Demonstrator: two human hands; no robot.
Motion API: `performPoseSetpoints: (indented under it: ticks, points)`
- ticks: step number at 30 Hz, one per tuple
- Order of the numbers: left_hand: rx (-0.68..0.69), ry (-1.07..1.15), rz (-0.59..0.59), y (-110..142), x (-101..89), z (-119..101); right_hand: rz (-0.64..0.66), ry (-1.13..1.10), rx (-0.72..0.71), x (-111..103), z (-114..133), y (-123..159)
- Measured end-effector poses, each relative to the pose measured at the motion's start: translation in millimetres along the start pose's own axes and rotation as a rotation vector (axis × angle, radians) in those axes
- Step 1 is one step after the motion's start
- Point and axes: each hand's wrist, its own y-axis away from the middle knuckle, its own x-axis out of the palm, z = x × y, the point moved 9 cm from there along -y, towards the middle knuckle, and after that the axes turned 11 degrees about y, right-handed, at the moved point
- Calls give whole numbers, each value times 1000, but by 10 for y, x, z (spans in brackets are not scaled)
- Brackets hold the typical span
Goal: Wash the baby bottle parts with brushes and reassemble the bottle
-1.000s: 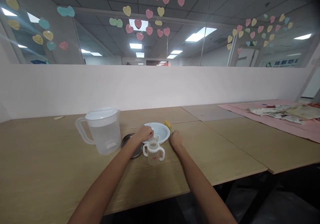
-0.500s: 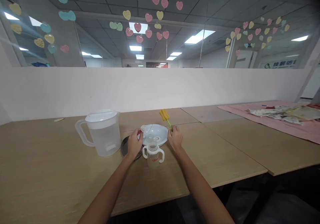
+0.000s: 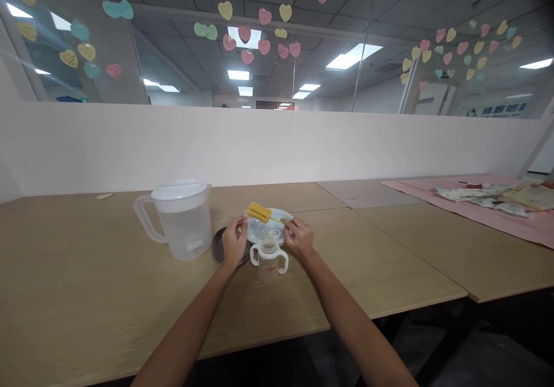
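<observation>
My right hand (image 3: 299,236) is closed on the thin green handle of a bottle brush with a yellow sponge head (image 3: 259,212). The sponge points left, over a white oval bowl (image 3: 283,216). At the bowl's left side my left hand (image 3: 235,241) pinches a small clear plastic piece, mostly hidden by the fingers and sponge; its exact kind I cannot make out. Between my wrists a baby bottle (image 3: 269,265) with two white handles stands upright, its top uncovered. A dark round dish (image 3: 219,247) lies partly beneath my left hand.
A lidded translucent pitcher (image 3: 187,222) stands on the wooden table (image 3: 108,283) to the left. A pink cloth (image 3: 415,192) with papers and packets (image 3: 497,196) covers the far right. The table's front edge runs below my forearms; a white wall (image 3: 242,145) rises behind.
The brush has swung from upright to nearly level, its sponge now leftward near my left hand. My right hand has turned and moved slightly left. The view has tilted down a little.
</observation>
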Motion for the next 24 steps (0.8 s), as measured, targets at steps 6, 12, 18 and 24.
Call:
performPoseSetpoints:
  ticks: [6,12,18,24]
  points:
    - [-68,56,7,-20,8,49,-5,-27,-9,-5,-21,15]
    - [-86,60,52,-18,65,97,-9,-23,-20,-15,-18,13]
    - [-115,109,84,-6,100,102,-20,-33,-29,-43,-7,4]
    - [-178,239,39,-28,61,129,-20,10,78,-3,-94,-21]
